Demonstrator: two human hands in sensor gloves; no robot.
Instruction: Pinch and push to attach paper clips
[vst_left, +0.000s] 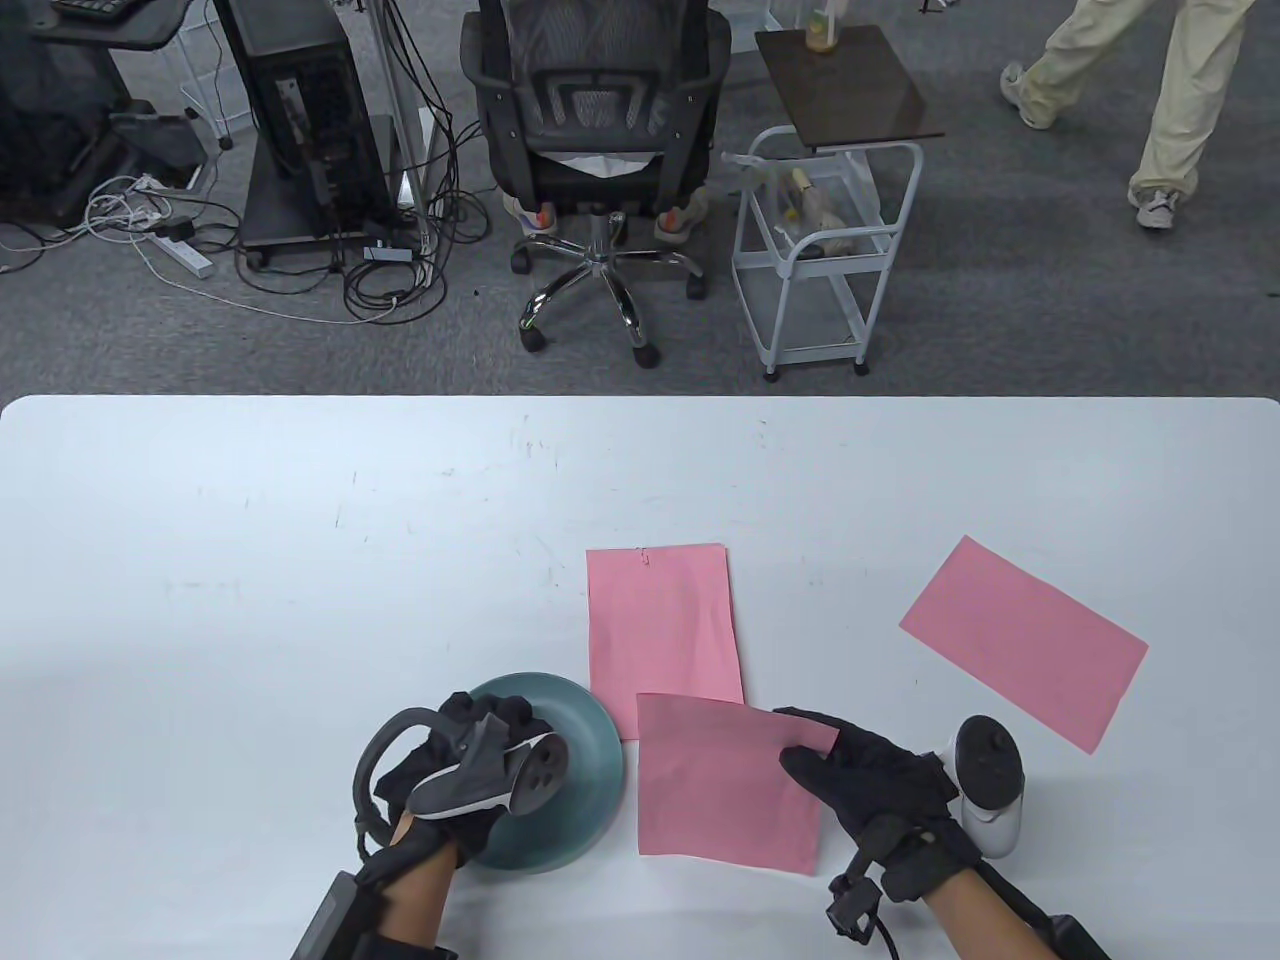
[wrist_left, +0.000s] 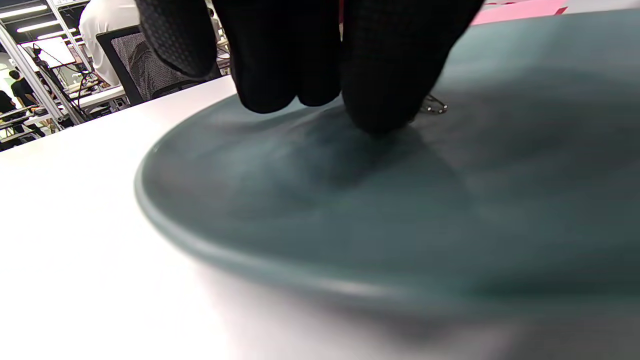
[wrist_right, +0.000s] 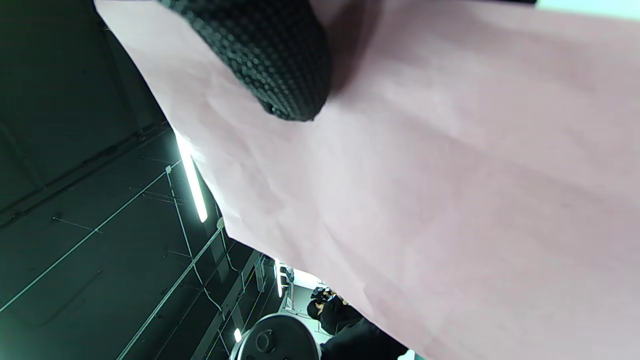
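The left hand (vst_left: 470, 770) works over the plate (vst_left: 590, 800) at the table's 7 o'clock, fingertips (wrist_left: 385, 100) drawn together against the dish beside a paper clip (wrist_left: 434, 106); whether they already grip a clip cannot be told. The right hand (vst_left: 870, 790) pinches the near pink sheet (vst_left: 725, 790) at its 2 o'clock corner, lifting that edge. Two further sheets lie at 12 (vst_left: 660, 630) and 2 o'clock (vst_left: 1025, 640). Assessment: the clip is light, thin, springy wire, slippery on glaze; take it by its long sides. The paper is limp and creases easily; support it near the edge.

paper clip (wrist_left: 434, 105) half behind fingers (wrist_left: 390, 65)
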